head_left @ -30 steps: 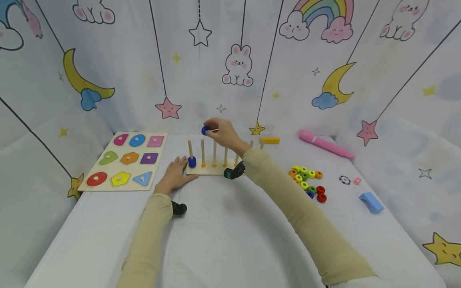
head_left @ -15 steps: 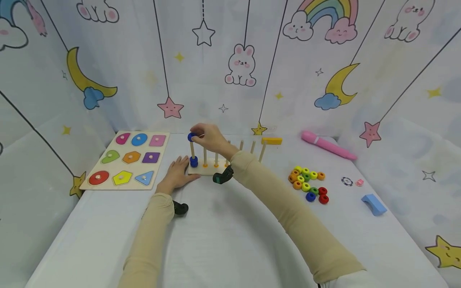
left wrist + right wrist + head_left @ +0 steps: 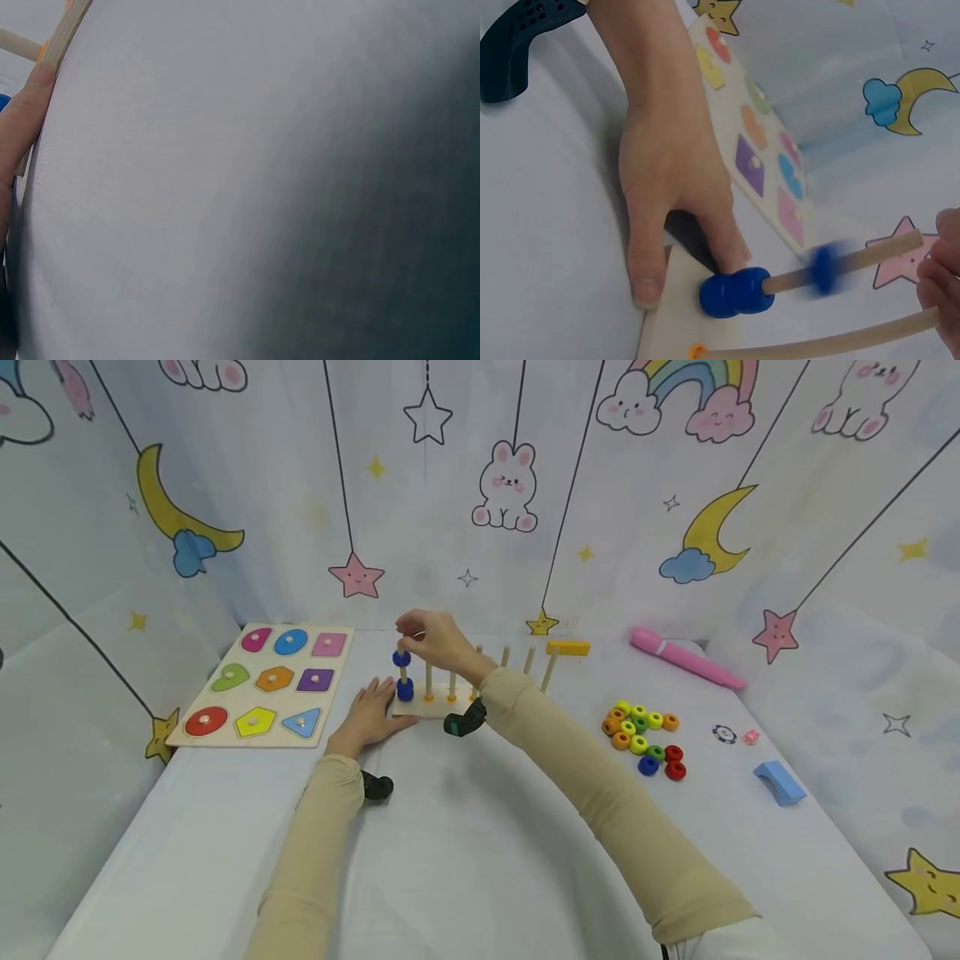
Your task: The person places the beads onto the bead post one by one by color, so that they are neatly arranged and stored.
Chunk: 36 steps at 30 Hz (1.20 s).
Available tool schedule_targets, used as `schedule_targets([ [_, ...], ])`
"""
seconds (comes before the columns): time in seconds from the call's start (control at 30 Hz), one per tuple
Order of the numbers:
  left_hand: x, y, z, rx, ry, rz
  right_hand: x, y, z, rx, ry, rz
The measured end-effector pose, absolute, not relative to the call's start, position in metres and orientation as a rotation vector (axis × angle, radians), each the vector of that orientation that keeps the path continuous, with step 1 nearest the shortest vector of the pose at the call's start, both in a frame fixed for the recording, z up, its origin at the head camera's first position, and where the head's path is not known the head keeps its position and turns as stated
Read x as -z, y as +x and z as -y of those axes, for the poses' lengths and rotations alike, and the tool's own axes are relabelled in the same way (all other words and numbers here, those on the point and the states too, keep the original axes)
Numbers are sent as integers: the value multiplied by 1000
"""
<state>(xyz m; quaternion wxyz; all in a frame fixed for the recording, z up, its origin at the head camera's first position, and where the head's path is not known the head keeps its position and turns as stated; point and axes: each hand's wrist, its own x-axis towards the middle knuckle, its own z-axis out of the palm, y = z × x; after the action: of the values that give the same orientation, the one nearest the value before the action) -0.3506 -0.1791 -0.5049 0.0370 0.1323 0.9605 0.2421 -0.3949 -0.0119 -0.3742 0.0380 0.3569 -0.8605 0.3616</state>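
A wooden peg stand (image 3: 431, 707) with a row of upright pegs sits at the back middle of the table. Two blue beads (image 3: 736, 292) are stacked at the bottom of its leftmost peg. A third blue bead (image 3: 826, 268), blurred by motion, is partway down that same peg, apart from the fingers. My right hand (image 3: 441, 643) hovers at the peg's top, fingers loosely bent and holding nothing. My left hand (image 3: 369, 717) rests with extended fingers at the stand's left end, the thumb (image 3: 26, 112) along its front edge in the left wrist view.
A shape puzzle board (image 3: 258, 697) lies left of the stand. Several loose coloured beads (image 3: 637, 744) lie to the right. Beyond them are a pink pen-shaped toy (image 3: 686, 658), a blue arch block (image 3: 780, 782) and a small patterned disc (image 3: 724, 734). A yellow block (image 3: 568, 647) lies behind the stand.
My right hand moved left, carrying the blue bead to the leftmost peg, then let it go. The bead has dropped partway down the peg. My left hand stayed at the stand.
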Motion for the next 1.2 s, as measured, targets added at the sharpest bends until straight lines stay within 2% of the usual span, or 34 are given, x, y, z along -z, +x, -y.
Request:
schedule_targets([
  [0.33, 500, -352, 176, -731, 422, -2957, 369, -399, -1, -1114, 1034, 2625],
  [0.5, 501, -351, 176, -745, 428, -2948, 365, -404, -23, -1093, 981, 2617],
  [0.87, 507, -354, 178, -722, 446, -2953, 355, -420, -134, -1030, 692, 2602],
  [1.2, 505, -350, 177, -724, 441, -2941, 368, -411, -231, -962, 435, 2676],
])
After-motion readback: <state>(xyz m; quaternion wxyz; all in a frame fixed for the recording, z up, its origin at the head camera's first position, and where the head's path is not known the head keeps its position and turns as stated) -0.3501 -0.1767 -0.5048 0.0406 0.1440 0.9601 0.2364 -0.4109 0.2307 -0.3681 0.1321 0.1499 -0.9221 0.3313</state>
